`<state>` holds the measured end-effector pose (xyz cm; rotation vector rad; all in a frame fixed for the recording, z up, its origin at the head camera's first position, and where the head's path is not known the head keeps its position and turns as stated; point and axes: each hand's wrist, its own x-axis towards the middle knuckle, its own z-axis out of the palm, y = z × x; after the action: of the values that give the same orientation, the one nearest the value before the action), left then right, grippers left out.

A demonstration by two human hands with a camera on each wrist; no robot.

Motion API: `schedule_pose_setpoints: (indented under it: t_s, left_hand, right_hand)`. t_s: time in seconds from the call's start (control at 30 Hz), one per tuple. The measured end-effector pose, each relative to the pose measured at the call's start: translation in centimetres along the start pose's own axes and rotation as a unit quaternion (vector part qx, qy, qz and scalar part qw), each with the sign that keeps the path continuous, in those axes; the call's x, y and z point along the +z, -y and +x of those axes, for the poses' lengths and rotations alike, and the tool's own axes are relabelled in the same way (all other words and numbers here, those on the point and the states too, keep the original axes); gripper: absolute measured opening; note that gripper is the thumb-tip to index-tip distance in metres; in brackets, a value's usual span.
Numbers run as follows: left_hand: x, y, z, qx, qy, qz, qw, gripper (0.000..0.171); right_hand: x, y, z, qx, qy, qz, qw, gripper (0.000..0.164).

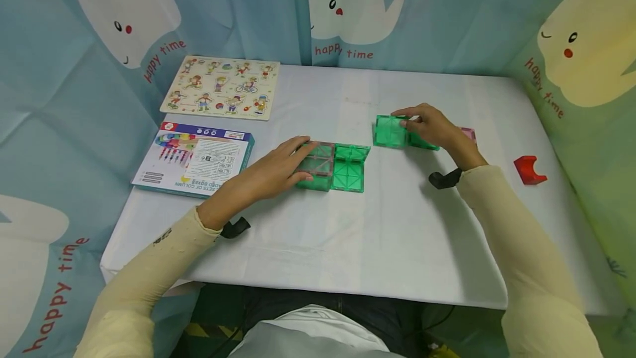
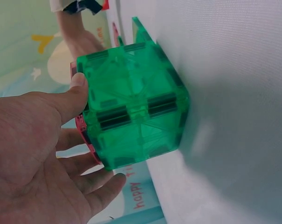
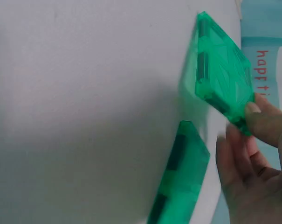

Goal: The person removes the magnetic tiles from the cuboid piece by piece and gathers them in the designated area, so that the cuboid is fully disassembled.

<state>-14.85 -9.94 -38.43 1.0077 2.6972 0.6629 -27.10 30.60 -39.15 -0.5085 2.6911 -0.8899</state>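
Observation:
My left hand (image 1: 275, 167) holds the left side of a cube of see-through magnetic tiles (image 2: 131, 102), green-walled with a pinkish top. The thumb lies on its top edge, the other fingers reach along the far side. Joined on the cube's right is a flat green magnetic tile (image 1: 349, 177) with another green tile (image 1: 353, 152) standing at its back edge. Further right, my right hand (image 1: 433, 126) pinches a green magnetic tile (image 3: 224, 65) by one corner, tilted above the table. Below that hand lies more green tile (image 3: 182, 177), partly hidden in the head view.
A pink tile (image 1: 468, 133) shows behind the right wrist. Farther right lies a red curved block (image 1: 529, 170). At the left are a boxed set (image 1: 169, 173) and a picture puzzle board (image 1: 218, 87). Printed curtains surround the white table (image 1: 308, 258).

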Motion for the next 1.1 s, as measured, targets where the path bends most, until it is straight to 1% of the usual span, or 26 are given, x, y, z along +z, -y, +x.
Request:
schedule_pose_setpoints:
  t_s: [0.13, 0.33, 0.47, 0.63, 0.87, 1.0, 1.1]
  left_hand:
    - [0.0, 0.0, 0.0, -0.001, 0.001, 0.002, 1.0000, 0.075]
    - [0.1, 0.1, 0.1, -0.002, 0.000, 0.001, 1.0000, 0.074]
    - [0.1, 0.1, 0.0, 0.001, -0.001, 0.004, 1.0000, 0.074]
    - [0.0, 0.1, 0.0, 0.007, -0.004, 0.007, 0.9999, 0.074]
    - [-0.1, 0.0, -0.1, 0.008, -0.004, 0.004, 1.0000, 0.073]
    - [0.0, 0.0, -0.1, 0.008, -0.003, 0.003, 1.0000, 0.073]
    - [0.0, 0.1, -0.1, 0.009, -0.003, 0.003, 1.0000, 0.073]
  right_hand:
    - [0.3, -0.4, 0.9, 0.014, 0.008, -0.016, 1.000, 0.039]
    - [0.9, -0.5, 1.8, 0.017, -0.002, -0.023, 1.000, 0.037]
    - [1.4, -0.6, 2.1, 0.029, -0.006, -0.027, 0.999, 0.036]
    - [2.0, -0.6, 2.3, 0.038, -0.018, -0.044, 0.998, 0.034]
    - [2.7, -0.4, 2.1, 0.077, -0.040, -0.081, 0.993, 0.034]
    - [2.9, 0.4, 1.7, 0.070, -0.059, -0.084, 0.992, 0.036]
    - [3.1, 1.5, 1.2, 0.043, -0.081, -0.076, 0.993, 0.038]
